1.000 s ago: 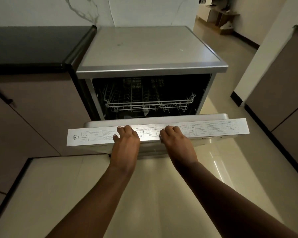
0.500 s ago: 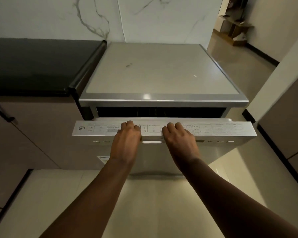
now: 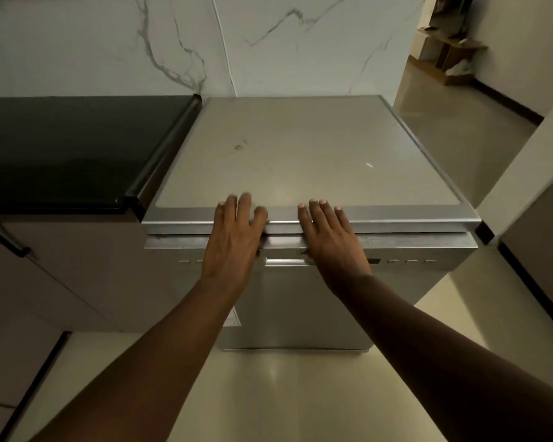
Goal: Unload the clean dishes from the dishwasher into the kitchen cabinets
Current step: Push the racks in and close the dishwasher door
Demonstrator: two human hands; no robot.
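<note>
Fingers [image 3: 244, 205] straight over dishwasher [image 3: 300, 161] edge

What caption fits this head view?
Both hands, left hand and right hand, fingers straight, press the dishwasher door shut.

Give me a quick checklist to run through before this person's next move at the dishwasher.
1. Dishwasher door shut: ok, it looks flush under the top.
2. Left hand free: ok, fingers straight, holding nothing.
3. Right hand free: ok, flat at the front edge.
4. Dishwasher top bare: ok, only small marks.
5. Racks emptied: cannot tell, the inside is hidden.
6. Black countertop free of dishes: ok.
</note>
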